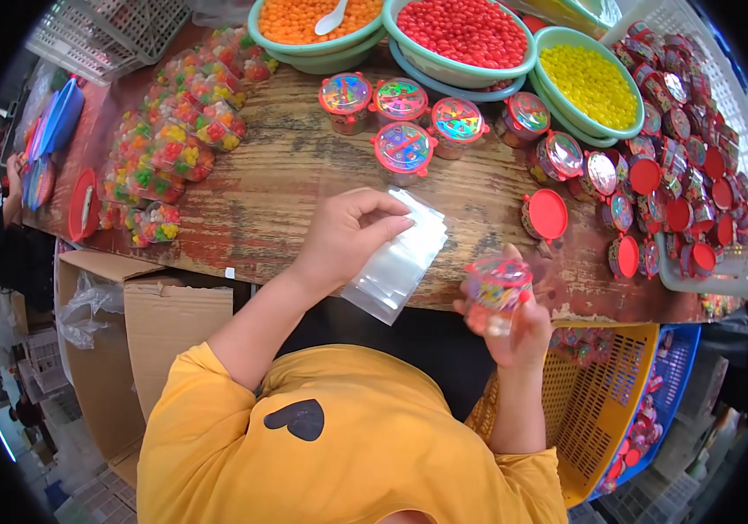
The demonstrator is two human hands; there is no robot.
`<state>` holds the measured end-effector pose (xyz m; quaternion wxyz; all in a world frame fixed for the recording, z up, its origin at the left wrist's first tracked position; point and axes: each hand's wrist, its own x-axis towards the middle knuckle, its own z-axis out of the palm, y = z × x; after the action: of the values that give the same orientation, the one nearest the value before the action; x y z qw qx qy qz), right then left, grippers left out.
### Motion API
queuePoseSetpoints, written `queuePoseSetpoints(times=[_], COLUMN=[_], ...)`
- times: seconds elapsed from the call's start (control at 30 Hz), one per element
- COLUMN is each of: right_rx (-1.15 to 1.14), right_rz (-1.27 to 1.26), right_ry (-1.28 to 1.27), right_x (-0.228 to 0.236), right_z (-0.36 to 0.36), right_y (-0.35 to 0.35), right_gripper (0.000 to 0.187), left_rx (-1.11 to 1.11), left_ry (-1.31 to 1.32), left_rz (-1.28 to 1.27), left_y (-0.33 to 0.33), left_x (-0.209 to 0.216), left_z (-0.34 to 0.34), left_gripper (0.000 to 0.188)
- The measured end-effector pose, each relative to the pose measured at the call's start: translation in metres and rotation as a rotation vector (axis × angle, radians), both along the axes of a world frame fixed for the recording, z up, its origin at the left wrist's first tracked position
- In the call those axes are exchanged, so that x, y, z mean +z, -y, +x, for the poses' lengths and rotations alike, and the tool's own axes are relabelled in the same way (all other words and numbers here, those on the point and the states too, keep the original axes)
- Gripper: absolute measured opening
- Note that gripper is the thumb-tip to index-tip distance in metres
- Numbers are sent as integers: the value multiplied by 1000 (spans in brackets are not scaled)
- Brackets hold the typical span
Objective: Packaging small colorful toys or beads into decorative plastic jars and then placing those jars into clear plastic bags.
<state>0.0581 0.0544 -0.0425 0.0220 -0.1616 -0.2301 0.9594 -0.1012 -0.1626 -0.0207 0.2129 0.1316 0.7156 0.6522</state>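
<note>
With thumb and fingers, my left hand (349, 234) pinches the upper end of a small stack of clear plastic bags (396, 271) at the table's near edge. In my right hand (521, 336) is a small clear candy tub (498, 284) with a red-rimmed lid and coloured contents, slightly blurred, held just in front of the table edge. Beyond the bags, several like tubs with shiny lids (404, 148) stand on the wood. Another tub (546, 216) lies close to my right hand with a plain red face showing.
Bowls of orange (313, 22), red (461, 35) and yellow (590, 86) candies line the back. Filled clear bags (173, 153) pile at left, beside a cardboard box (177, 341). At right, tubs heap around a white crate (723, 278); below stands a yellow basket (601, 393).
</note>
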Motion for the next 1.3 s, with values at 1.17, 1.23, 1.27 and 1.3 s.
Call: queuePoseSetpoints(times=[1.17, 1.23, 1.27, 1.3], right_rx=[-12, -63, -117, -164], right_rz=[803, 739, 677, 632], right_ry=[-238, -198, -155, -169], right_x=[-9, -6, -5, -6], right_z=[26, 28, 28, 27], right_y=[-26, -23, -21, -18], right_gripper=[83, 87, 91, 96], left_rx=[-586, -605, -607, -404], left_ry=[279, -236, -236, -358], left_rz=[195, 21, 21, 151], left_y=[-46, -45, -47, -51], left_x=[42, 36, 34, 33], left_z=[11, 7, 10, 17], left_gripper=[47, 66, 66, 78])
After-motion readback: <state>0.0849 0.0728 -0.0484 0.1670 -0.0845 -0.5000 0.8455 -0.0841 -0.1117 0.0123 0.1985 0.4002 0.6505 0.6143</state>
